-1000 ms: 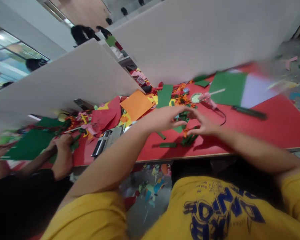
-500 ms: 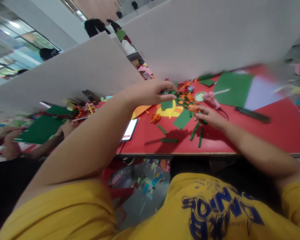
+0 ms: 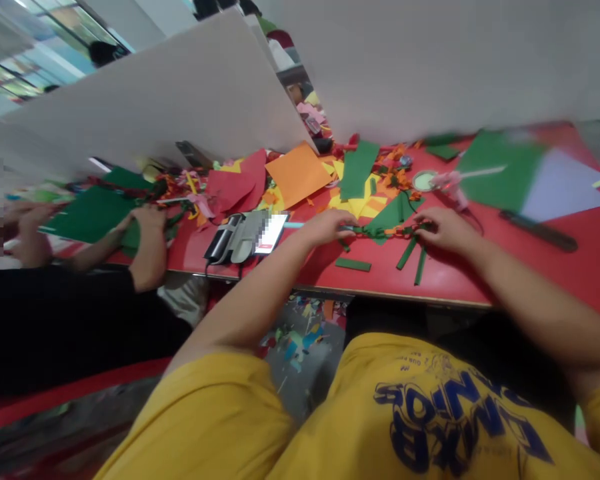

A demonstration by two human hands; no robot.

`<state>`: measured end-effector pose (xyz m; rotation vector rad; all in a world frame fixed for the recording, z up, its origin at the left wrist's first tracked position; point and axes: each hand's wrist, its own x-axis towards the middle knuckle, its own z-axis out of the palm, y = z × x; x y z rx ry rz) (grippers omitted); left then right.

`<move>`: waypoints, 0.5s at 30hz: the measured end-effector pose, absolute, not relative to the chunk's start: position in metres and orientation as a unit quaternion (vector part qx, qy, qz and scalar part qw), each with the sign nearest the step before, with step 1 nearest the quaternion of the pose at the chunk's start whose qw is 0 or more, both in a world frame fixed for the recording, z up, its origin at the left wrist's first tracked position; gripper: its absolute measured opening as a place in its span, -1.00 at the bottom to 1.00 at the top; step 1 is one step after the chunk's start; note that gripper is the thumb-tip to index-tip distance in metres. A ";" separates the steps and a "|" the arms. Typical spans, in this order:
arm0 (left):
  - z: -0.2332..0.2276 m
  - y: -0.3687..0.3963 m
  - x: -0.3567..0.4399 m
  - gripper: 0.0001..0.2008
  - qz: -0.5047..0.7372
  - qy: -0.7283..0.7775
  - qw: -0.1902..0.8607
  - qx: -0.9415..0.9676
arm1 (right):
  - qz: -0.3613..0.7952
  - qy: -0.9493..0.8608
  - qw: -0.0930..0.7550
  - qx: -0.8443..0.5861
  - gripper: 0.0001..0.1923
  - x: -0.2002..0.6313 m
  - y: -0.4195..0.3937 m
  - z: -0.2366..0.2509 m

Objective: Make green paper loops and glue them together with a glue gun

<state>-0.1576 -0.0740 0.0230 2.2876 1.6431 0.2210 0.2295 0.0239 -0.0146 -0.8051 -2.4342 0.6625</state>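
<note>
A green and orange paper chain (image 3: pixel 386 231) stretches low over the red worktop (image 3: pixel 530 267) between both hands. The left hand (image 3: pixel 330 225) pinches one end and the right hand (image 3: pixel 443 227) pinches the other, with loose green strips (image 3: pixel 414 255) just beside the right.

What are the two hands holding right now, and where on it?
A green paper chain: left hand pinches its left end, right hand its right end.
</note>
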 end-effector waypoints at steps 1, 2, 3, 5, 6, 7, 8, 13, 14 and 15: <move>0.019 -0.077 -0.157 -0.72 0.077 0.573 0.132 0.806 | 0.214 -0.900 0.251 -0.286 -0.67 0.230 0.021 -0.012; 0.017 -0.080 -0.154 -0.69 0.082 0.574 0.109 0.808 | 0.193 -0.910 0.252 -0.265 -0.65 0.231 0.018 -0.008; 0.017 -0.084 -0.150 -0.64 0.094 0.578 0.091 0.805 | 0.184 -0.923 0.244 -0.232 -0.66 0.231 0.014 -0.004; 0.021 -0.090 -0.136 -0.52 0.133 0.582 0.050 0.800 | 0.190 -0.951 0.193 -0.150 -0.69 0.229 0.006 0.002; 0.024 -0.092 -0.126 -0.53 0.166 0.577 0.045 0.799 | 0.195 -0.962 0.154 -0.115 -0.72 0.227 0.003 0.004; 0.027 -0.091 -0.115 -0.56 0.202 0.567 0.047 0.797 | 0.195 -0.969 0.117 -0.092 -0.75 0.223 0.001 0.005; 0.029 -0.087 -0.103 -0.60 0.236 0.553 0.053 0.798 | 0.192 -0.974 0.089 -0.081 -0.79 0.220 0.000 0.004; 0.035 -0.036 -0.057 -0.76 0.364 0.458 0.115 0.802 | 0.260 -0.948 0.172 -0.063 -0.83 0.210 0.009 -0.010; 0.034 -0.025 -0.050 -0.75 0.396 0.434 0.139 0.797 | 0.298 -0.924 0.224 -0.082 -0.83 0.212 0.012 -0.012; 0.032 -0.017 -0.043 -0.71 0.428 0.413 0.167 0.786 | 0.328 -0.897 0.273 -0.112 -0.83 0.214 0.014 -0.014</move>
